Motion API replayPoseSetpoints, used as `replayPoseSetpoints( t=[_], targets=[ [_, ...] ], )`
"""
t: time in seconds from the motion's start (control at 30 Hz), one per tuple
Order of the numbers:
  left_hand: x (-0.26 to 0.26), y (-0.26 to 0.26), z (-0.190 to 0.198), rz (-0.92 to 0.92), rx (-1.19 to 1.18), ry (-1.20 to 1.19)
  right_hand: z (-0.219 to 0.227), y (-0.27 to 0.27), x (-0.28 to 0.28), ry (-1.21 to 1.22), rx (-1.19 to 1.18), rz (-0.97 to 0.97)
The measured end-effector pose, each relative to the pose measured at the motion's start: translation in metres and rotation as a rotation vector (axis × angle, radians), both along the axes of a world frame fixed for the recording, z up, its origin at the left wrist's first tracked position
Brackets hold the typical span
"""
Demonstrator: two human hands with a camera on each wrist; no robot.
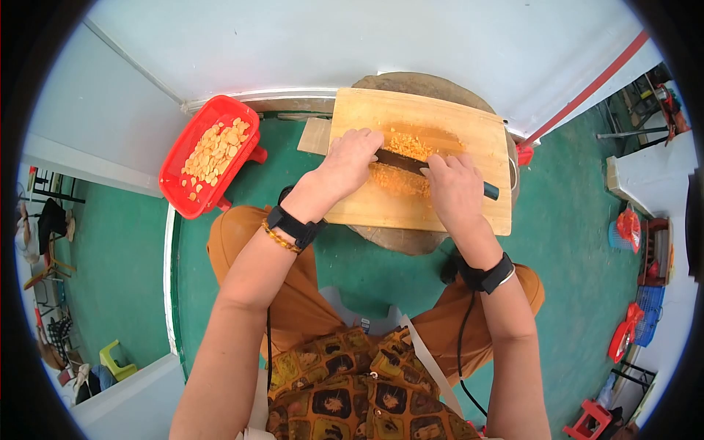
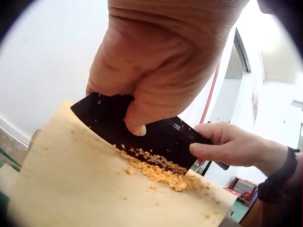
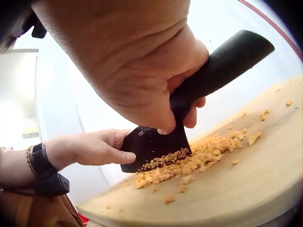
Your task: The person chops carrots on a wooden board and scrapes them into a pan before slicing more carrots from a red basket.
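A dark cleaver (image 1: pixel 402 162) stands on its edge across a wooden cutting board (image 1: pixel 469 213), amid finely chopped orange bits (image 1: pixel 411 145). The left hand (image 1: pixel 350 163) pinches the far end of the blade (image 2: pixel 106 116), thumb on its near face in the left wrist view. The right hand (image 1: pixel 456 189) grips the cleaver where blade meets the dark handle (image 3: pixel 227 61), thumb and fingers on opposite sides. Crumbs cling to the blade's lower face, and more bits (image 3: pixel 203 158) lie along its edge. The fingers' far sides are partly hidden in the head view.
A red plastic basket (image 1: pixel 176 158) of orange slices (image 1: pixel 216 150) stands left of the board. Beneath the board is a round brown stump (image 1: pixel 411 240). A white wall (image 1: pixel 293 44) rises behind. Red stools, baskets and a green stool (image 1: pixel 116 361) stand farther off.
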State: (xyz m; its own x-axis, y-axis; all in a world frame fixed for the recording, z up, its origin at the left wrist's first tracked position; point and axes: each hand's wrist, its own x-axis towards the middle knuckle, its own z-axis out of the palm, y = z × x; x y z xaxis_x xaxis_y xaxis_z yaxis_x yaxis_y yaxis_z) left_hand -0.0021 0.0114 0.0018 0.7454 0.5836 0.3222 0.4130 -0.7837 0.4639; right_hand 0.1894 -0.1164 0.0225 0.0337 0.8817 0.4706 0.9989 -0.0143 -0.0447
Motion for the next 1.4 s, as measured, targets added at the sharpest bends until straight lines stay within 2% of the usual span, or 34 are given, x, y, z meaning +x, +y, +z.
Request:
replayPoseSetpoints(
  t=[0.13,0.23,0.43,0.53,0.73,0.83,0.93,1.13,1.23,1.4],
  targets=[
    [-0.003,-0.002,0.016,-0.03,0.039,-0.042,0.011,-0.002,-0.001,0.008,0.033,0.01],
    [0.001,0.0,-0.005,0.047,-0.019,0.101,-0.007,0.001,-0.001,-0.002,-0.005,0.007],
    [0.0,0.001,0.011,-0.002,0.066,-0.04,0.012,0.0,-0.001,0.014,-0.018,-0.017],
    [0.003,0.005,-0.01,0.03,-0.018,0.054,-0.005,0.003,0.003,0.001,-0.013,0.026],
    [0.001,0.002,0.011,0.01,0.028,-0.004,0.008,0.002,0.0,0.014,0.024,-0.013],
    [0.004,0.004,0.0,0.047,0.008,0.096,0.0,0.003,0.003,0.004,0.014,0.027],
    [0.002,0.005,-0.006,0.025,-0.012,0.053,-0.003,0.003,0.001,0.009,-0.018,-0.003],
    [0.002,0.0,0.011,0.031,0.042,0.005,0.005,0.003,0.004,0.015,-0.006,0.012],
    [0.003,0.004,-0.006,0.043,0.014,0.045,-0.006,0.005,0.001,-0.004,0.003,0.0],
    [0.0,0.003,0.009,0.008,0.05,-0.017,0.009,0.003,0.0,0.003,0.014,-0.012]
  ],
)
